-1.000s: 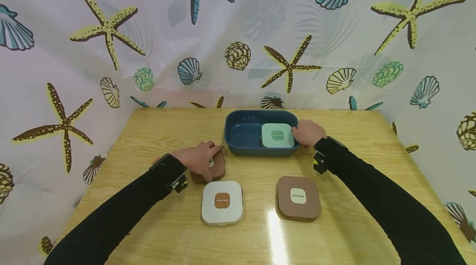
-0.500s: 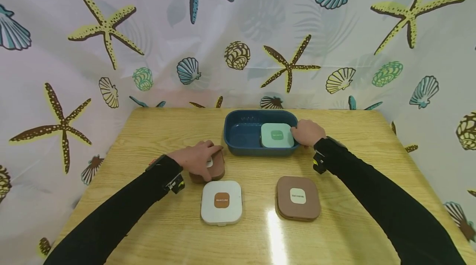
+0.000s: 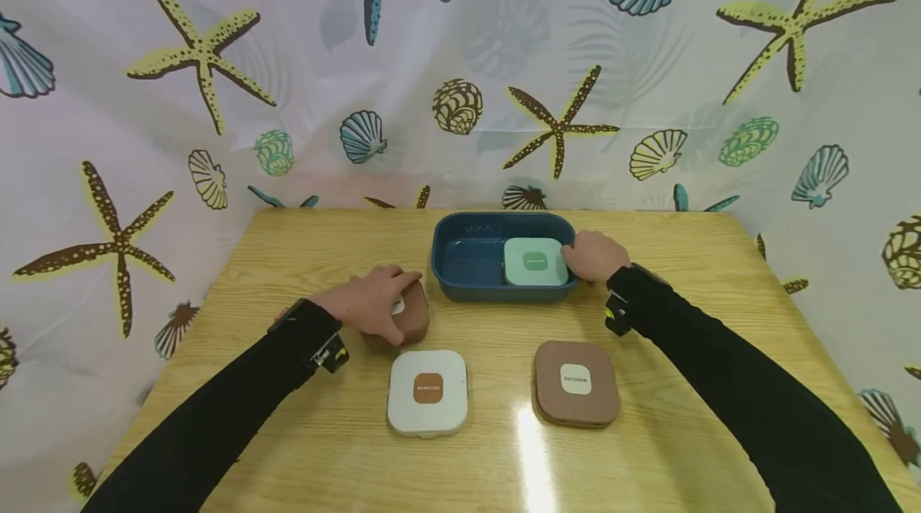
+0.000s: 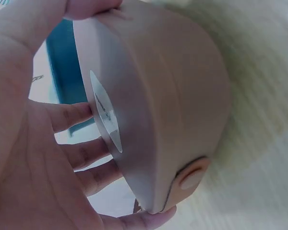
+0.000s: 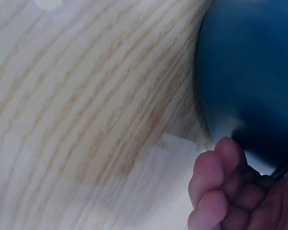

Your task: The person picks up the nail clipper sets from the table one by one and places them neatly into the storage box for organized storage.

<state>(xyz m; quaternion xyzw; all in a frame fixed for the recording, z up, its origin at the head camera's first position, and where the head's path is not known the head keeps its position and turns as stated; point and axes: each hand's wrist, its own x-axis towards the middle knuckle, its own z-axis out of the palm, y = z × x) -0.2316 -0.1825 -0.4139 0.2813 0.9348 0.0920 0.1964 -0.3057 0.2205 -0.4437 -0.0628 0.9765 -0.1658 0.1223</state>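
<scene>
Four square manicure cases with rounded corners and smooth matte shells are counted: two brown, one white, one pale green. Each carries a small square label on its lid.

A brown case [image 3: 408, 317] is gripped by the left hand [image 3: 370, 305], thumb along one edge and fingers curled over the lid; in the left wrist view it is seen tilted up off the table, a round snap button on its side. It lies just left of a dark blue tray [image 3: 460, 269], oblong with rounded corners and a glossy plastic wall.

One green case [image 3: 536, 261] is seen flat in the tray's right half. The right hand [image 3: 594, 256] is pressed to the tray's right end, fingers curled against the outer wall; whether the rim is pinched cannot be told.

A white case [image 3: 428, 391] and the second brown case [image 3: 576, 382] lie flat on the pale wood-grain table [image 3: 302, 257], nearer the person, apart from both hands.
</scene>
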